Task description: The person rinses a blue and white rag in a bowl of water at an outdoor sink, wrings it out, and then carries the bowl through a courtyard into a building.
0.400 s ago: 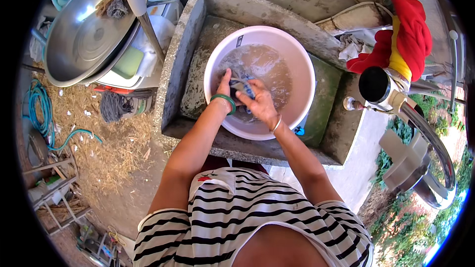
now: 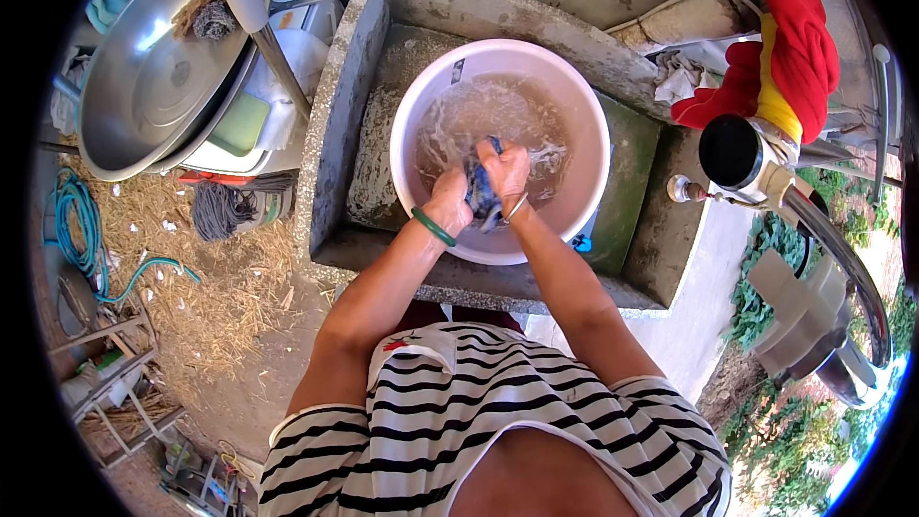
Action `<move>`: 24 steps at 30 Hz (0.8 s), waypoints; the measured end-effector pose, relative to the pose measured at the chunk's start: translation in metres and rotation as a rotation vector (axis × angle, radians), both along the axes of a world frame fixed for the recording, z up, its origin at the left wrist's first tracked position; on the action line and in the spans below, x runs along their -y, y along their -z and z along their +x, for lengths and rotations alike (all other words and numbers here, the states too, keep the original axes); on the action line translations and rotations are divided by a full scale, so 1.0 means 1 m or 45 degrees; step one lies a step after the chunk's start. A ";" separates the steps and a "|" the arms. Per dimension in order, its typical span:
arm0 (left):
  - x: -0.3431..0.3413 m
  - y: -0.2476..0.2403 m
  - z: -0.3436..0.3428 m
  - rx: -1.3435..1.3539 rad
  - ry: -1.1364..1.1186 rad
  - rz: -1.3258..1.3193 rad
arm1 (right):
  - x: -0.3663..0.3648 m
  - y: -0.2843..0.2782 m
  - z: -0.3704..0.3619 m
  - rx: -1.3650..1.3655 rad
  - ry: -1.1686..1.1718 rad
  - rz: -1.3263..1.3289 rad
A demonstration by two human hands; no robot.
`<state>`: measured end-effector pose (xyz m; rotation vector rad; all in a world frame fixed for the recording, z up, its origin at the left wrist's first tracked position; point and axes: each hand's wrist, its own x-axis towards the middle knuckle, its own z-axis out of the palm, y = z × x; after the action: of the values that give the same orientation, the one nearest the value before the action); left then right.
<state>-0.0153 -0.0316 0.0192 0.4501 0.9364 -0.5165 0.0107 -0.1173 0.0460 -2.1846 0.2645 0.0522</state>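
Over the white basin (image 2: 407, 110), seen from the head camera, both hands press together on a dark blue cloth (image 2: 481, 193) at the near side of the murky water. Left hand (image 2: 448, 203) and right hand (image 2: 505, 170) each clench a fold. Soaked, the cloth looks limp, heavy and slippery; bunching it in full fists should hold best.

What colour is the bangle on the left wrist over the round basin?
Green: a thin plain bangle on the left wrist, clearest in the head view.
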 end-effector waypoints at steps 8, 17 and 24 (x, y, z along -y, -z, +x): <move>-0.029 -0.063 0.033 0.217 0.158 0.136 | 0.089 0.049 0.026 -0.312 -0.056 -0.200; -0.022 -0.039 0.031 -0.097 0.521 0.374 | 0.042 0.084 -0.020 -0.250 0.117 -0.169; -0.060 0.017 0.033 1.192 0.528 0.541 | -0.037 -0.091 -0.044 0.408 -0.473 0.061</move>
<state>0.0181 0.0280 0.0022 1.1625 0.0247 -0.4014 -0.0328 -0.0799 0.1374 -2.1297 -0.3205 -0.0829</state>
